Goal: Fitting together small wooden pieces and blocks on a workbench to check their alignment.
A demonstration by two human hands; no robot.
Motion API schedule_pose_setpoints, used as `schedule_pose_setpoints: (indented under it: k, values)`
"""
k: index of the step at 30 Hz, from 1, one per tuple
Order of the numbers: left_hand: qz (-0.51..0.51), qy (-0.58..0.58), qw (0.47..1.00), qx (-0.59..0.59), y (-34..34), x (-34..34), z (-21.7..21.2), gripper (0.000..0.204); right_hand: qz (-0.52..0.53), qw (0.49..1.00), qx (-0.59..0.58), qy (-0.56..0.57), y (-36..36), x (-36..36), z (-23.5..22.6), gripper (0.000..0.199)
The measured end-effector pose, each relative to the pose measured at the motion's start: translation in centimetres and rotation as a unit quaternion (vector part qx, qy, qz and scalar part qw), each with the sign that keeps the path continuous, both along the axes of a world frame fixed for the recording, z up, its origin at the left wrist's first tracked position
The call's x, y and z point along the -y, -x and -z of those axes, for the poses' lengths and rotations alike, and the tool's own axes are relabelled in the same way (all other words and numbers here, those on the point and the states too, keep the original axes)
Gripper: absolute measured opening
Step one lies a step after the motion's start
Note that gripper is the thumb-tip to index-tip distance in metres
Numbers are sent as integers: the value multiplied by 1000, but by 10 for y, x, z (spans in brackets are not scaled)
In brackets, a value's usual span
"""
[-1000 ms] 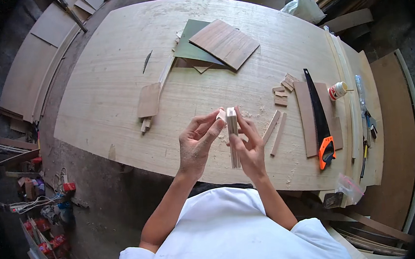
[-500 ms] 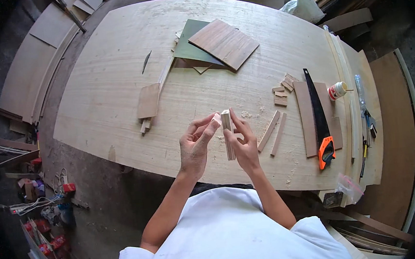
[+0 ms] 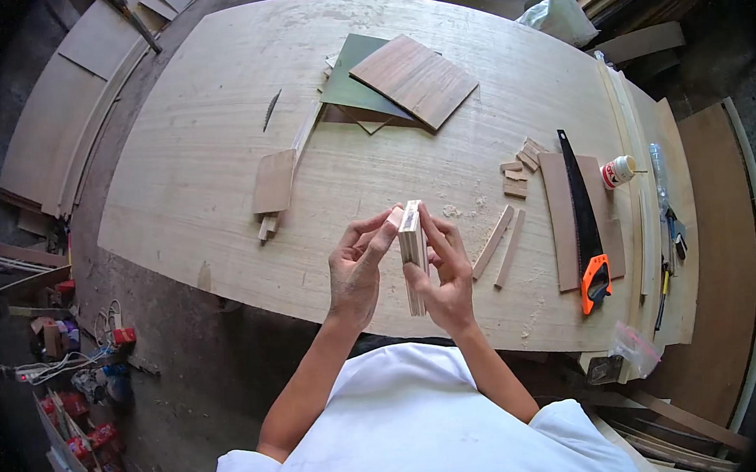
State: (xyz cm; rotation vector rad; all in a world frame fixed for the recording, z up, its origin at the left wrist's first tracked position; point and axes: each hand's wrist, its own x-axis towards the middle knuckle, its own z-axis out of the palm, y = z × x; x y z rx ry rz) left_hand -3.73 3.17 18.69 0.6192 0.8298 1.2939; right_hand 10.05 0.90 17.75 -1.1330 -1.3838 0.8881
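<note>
My right hand (image 3: 449,285) grips a short piece of layered plywood (image 3: 411,249) between thumb and fingers. The plywood stands nearly upright above the near edge of the workbench (image 3: 214,187), with its pale end face on top. Beside it, my left hand (image 3: 356,278) pinches a small pale wood block (image 3: 395,216) at its fingertips. The block sits close against the plywood's upper end; whether they touch I cannot tell. Two slim wood strips (image 3: 493,243) lie just right of my right hand, among sawdust.
A handsaw (image 3: 594,283) with an orange handle lies on a brown board (image 3: 560,208) at right. Near it are several small offcuts (image 3: 516,179) and a white glue bottle (image 3: 617,172). Farther back, a wood panel (image 3: 415,80) overlaps a green sheet (image 3: 355,80). A wood scrap (image 3: 275,181) lies left.
My right hand has turned the plywood, so more of its end and side shows and its lower end reaches nearer to me. The left hand still pinches the block.
</note>
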Motion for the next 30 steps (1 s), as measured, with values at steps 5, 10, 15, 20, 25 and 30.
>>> schedule_pose_setpoints:
  k: [5,10,15,20,25,30]
  values:
    - [-8,-13,1000,8,1,-3,4,30,17,990,-30,134,-3,-11,9,70]
    - [0,-17,1000,-5,3,3,-1,31,2,997,-46,55,1,-3,0,67]
    - [-1,-21,1000,-8,3,3,3,31,5,996,-14,88,1,1,-3,67]
    - [6,-26,1000,5,2,6,-4,31,13,986,-53,158,-7,-12,0,72]
    - [5,-4,999,37,4,4,-7,30,-8,997,69,-46,1,7,-18,71]
    - [7,-46,999,27,4,9,-4,30,5,988,-57,140,-5,-8,-11,75]
